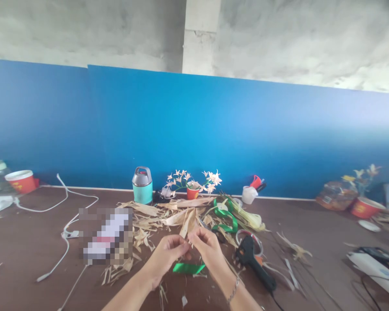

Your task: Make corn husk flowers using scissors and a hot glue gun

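Note:
Both my hands meet low in the middle of the head view, over the dark table (272, 255). My left hand (169, 254) is closed in a pinch, thumb against the fingers. My right hand (208, 247) pinches close beside it, the fingertips nearly touching. Between them a pale dried corn husk (188, 222) rises from the fingertips; its lower end is hidden by the fingers. A green ribbon piece (188, 268) lies just below the hands. Behind them spreads a heap of dried husk strips (145, 208), with a curl of green ribbon (226, 226) on its right side.
A black glue gun (254, 261) lies right of my right hand. At the back stand a turquoise flask (143, 193), a red cup (192, 193) with husk flowers and a white pot (249, 195) of tools. White cables (68, 224) run across the left; a red bowl (367, 208) sits far right.

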A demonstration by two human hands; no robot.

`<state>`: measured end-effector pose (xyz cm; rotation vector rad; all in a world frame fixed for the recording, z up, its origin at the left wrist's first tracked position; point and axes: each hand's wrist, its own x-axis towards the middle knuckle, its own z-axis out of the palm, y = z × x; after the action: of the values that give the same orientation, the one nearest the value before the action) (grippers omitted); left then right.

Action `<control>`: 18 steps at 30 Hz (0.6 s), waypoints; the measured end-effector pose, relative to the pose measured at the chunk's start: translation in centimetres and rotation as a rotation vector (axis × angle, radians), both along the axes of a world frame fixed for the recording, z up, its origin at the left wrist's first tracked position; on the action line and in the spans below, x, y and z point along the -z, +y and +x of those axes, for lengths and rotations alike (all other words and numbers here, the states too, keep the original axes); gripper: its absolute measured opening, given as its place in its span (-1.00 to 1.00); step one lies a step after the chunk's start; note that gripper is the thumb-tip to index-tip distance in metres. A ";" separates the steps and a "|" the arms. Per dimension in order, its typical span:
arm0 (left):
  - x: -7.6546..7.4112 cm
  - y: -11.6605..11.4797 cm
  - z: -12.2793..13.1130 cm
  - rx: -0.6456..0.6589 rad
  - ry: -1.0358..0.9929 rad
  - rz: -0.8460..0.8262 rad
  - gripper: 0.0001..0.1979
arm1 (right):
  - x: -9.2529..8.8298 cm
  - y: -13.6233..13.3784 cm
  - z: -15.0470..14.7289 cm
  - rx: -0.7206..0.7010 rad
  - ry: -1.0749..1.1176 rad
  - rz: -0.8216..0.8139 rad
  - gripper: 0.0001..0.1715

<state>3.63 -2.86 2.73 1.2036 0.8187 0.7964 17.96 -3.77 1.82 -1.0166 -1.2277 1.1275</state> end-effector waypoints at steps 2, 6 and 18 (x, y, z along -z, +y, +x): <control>-0.3 -0.1 0.1 -0.010 0.028 0.020 -0.63 | 0.4 0.1 0.1 0.023 -0.030 0.013 -0.55; -0.1 0.0 0.2 -0.012 0.056 0.085 -0.66 | 1.1 0.4 0.3 0.123 -0.121 0.028 -0.54; 0.0 0.0 0.0 -0.021 0.053 0.104 -0.68 | -0.1 0.0 1.5 -0.068 0.034 -0.100 -0.58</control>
<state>3.67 -2.86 2.74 1.3149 0.8430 0.8355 19.47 -3.75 1.90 -1.0331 -1.1960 1.2651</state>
